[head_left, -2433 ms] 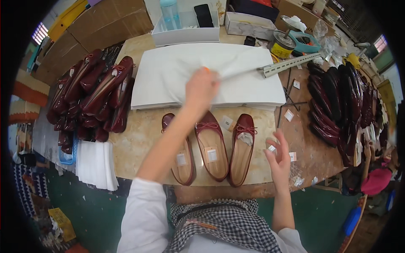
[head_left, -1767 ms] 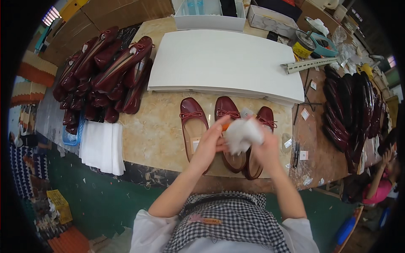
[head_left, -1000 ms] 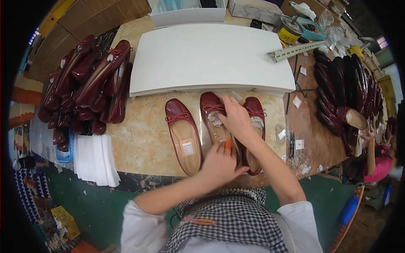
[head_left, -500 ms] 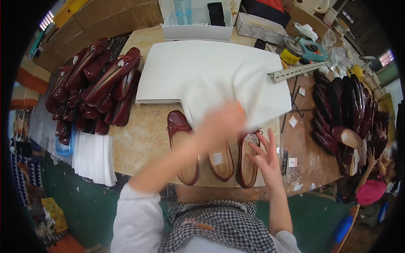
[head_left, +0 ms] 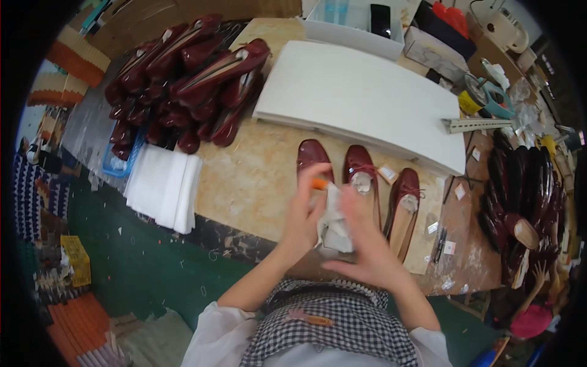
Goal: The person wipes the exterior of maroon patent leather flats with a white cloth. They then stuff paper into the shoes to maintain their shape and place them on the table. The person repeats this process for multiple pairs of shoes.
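A crumpled sheet of white paper [head_left: 335, 227] is squeezed between my two hands, above the table's near edge. My left hand [head_left: 301, 214] holds it from the left, with an orange cover on one fingertip. My right hand [head_left: 371, 244], smeared by motion, presses the paper from the right with its thumb spread low. Dark red bow-front flats stand in a row beyond: the left shoe [head_left: 313, 154] is mostly hidden behind my left hand, the middle shoe [head_left: 359, 160] has white stuffing inside, and the right shoe [head_left: 405, 189] shows its pale insole.
A stack of white paper [head_left: 367, 92] lies across the table, a slotted metal bar [head_left: 477, 125] on its right end. Glossy dark red shoes [head_left: 189, 73] are heaped at left, and more shoes [head_left: 520, 196] at right. Folded white cloths [head_left: 162, 183] overhang the front edge.
My left hand has come back from the paper stack with a sheet, now crumpled between both hands. My right hand has left the right shoe. The view has swung left.
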Demonstrator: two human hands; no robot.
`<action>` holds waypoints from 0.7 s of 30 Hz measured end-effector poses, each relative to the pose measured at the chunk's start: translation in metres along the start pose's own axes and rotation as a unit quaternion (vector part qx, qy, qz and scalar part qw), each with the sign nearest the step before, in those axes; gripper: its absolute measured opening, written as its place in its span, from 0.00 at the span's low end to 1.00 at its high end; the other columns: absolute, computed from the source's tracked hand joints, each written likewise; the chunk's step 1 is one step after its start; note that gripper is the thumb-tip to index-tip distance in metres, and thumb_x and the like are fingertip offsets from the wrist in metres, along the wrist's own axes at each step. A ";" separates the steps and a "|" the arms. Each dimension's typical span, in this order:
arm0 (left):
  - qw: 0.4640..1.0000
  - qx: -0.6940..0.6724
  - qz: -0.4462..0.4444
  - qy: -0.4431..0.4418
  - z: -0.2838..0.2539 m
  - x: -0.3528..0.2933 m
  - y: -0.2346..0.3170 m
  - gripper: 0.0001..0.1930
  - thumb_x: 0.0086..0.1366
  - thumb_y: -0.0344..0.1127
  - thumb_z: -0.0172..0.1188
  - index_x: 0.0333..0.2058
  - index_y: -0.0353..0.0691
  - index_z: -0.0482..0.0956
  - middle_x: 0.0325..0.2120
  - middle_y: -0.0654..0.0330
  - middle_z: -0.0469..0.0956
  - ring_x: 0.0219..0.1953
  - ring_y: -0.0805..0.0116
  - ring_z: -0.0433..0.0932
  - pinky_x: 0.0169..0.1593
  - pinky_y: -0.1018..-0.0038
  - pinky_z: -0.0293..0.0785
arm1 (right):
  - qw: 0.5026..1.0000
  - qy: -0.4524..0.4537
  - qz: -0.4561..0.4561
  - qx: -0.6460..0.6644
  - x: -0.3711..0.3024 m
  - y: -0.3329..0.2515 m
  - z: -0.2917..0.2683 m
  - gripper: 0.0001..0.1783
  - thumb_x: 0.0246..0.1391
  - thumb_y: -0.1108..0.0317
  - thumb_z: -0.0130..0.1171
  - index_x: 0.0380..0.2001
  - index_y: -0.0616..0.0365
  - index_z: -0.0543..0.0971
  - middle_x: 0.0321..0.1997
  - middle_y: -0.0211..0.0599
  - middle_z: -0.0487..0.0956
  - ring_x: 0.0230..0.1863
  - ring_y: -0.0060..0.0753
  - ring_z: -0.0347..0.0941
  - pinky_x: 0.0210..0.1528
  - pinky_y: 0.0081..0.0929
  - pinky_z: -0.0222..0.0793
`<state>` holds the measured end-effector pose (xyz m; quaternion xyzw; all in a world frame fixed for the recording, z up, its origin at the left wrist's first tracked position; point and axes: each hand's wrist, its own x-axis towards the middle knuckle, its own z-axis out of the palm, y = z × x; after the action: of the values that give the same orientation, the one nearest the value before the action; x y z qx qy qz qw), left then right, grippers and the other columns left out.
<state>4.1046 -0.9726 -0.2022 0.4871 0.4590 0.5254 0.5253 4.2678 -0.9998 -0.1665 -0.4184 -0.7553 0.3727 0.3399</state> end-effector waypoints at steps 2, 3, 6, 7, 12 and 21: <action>0.980 -0.176 -0.094 -0.003 -0.012 0.003 -0.015 0.22 0.67 0.28 0.43 0.60 0.37 0.64 0.61 0.57 0.61 0.61 0.71 0.62 0.62 0.74 0.59 | 0.997 -0.028 -0.052 -0.051 0.020 0.020 0.019 0.45 0.40 0.75 0.68 0.63 0.62 0.61 0.67 0.53 0.61 0.68 0.50 0.58 0.67 0.37 0.57; 0.981 -0.168 -0.088 0.051 -0.013 0.012 -0.015 0.23 0.69 0.36 0.45 0.62 0.39 0.63 0.50 0.55 0.74 0.54 0.70 0.70 0.57 0.76 0.65 | 0.999 0.035 0.037 -0.005 0.028 0.038 0.020 0.35 0.43 0.76 0.65 0.58 0.62 0.68 0.58 0.47 0.73 0.58 0.45 0.71 0.60 0.34 0.66; 0.968 0.237 0.084 -0.008 -0.023 0.012 -0.012 0.22 0.66 0.41 0.49 0.56 0.37 0.70 0.48 0.50 0.75 0.55 0.62 0.71 0.60 0.67 0.64 | 0.900 0.165 0.206 0.347 0.079 0.058 -0.002 0.22 0.51 0.74 0.60 0.51 0.63 0.73 0.47 0.38 0.79 0.46 0.29 0.76 0.49 0.27 0.71; 0.904 0.395 0.142 -0.075 -0.031 0.005 -0.024 0.22 0.65 0.42 0.51 0.53 0.36 0.72 0.47 0.48 0.75 0.55 0.59 0.71 0.61 0.64 0.62 | 0.868 0.158 0.226 0.412 0.089 0.059 -0.005 0.20 0.50 0.71 0.61 0.48 0.64 0.74 0.43 0.44 0.80 0.44 0.31 0.77 0.48 0.30 0.72; 0.789 0.563 0.182 -0.167 -0.011 -0.045 -0.041 0.25 0.57 0.48 0.58 0.43 0.30 0.79 0.46 0.43 0.75 0.55 0.49 0.70 0.64 0.54 0.55 | 0.951 -0.027 -0.023 -0.307 0.061 0.087 0.058 0.19 0.37 0.70 0.64 0.38 0.60 0.80 0.35 0.40 0.69 0.40 0.43 0.72 0.42 0.36 0.70; 0.775 0.593 0.163 -0.148 0.002 -0.049 -0.054 0.31 0.54 0.50 0.59 0.48 0.27 0.75 0.45 0.40 0.75 0.54 0.49 0.69 0.63 0.56 0.57 | 0.985 -0.068 0.018 -0.157 0.088 0.088 0.041 0.34 0.41 0.61 0.68 0.54 0.59 0.72 0.46 0.48 0.71 0.48 0.49 0.71 0.49 0.36 0.70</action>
<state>4.1106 -1.0203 -0.2570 0.8414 0.5098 0.1484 0.1005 4.2304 -0.9004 -0.2431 -0.4541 -0.8179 0.2831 0.2112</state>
